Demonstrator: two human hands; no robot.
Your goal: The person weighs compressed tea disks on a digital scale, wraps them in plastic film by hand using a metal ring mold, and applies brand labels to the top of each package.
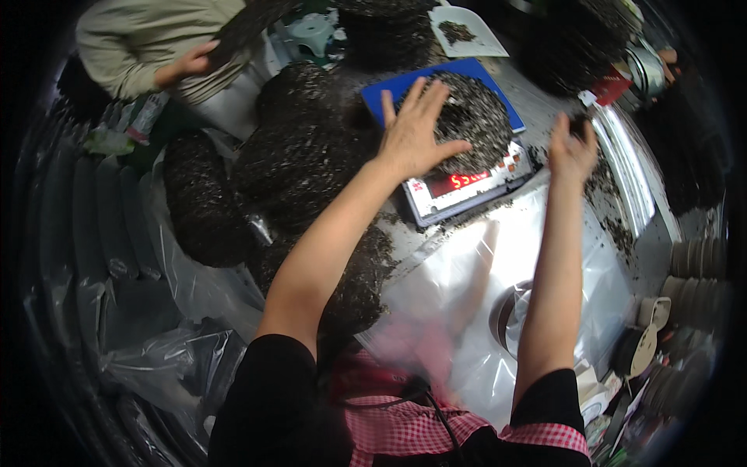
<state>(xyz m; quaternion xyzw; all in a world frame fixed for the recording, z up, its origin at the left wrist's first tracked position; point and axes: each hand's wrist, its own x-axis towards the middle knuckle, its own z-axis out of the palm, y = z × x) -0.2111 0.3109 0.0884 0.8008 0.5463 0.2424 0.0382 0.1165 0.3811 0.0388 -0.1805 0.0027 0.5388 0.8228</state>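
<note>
My left hand [411, 131] is spread wide over the left side of a round, dark cake of what looks like dried seaweed [481, 117], apparently touching it. The cake sits on the blue platform [470, 69] of a digital scale, whose red display [461, 182] is lit. Off to the right of the scale, my right hand [572, 153] is raised with its fingers curled and apart. A small dark clump shows between those fingers; whether they grip it is unclear. Clear plastic sheets or bags [420, 292] lie on the table nearer to me.
Stacked dark seaweed cakes [297, 146] crowd the left, with more [385, 35] at the back. A white dustpan [473, 38] contains dark scraps. Rolled tape [510, 318] lies near my right forearm. Across the table, another person's hand [189, 61] holds a dark sheet.
</note>
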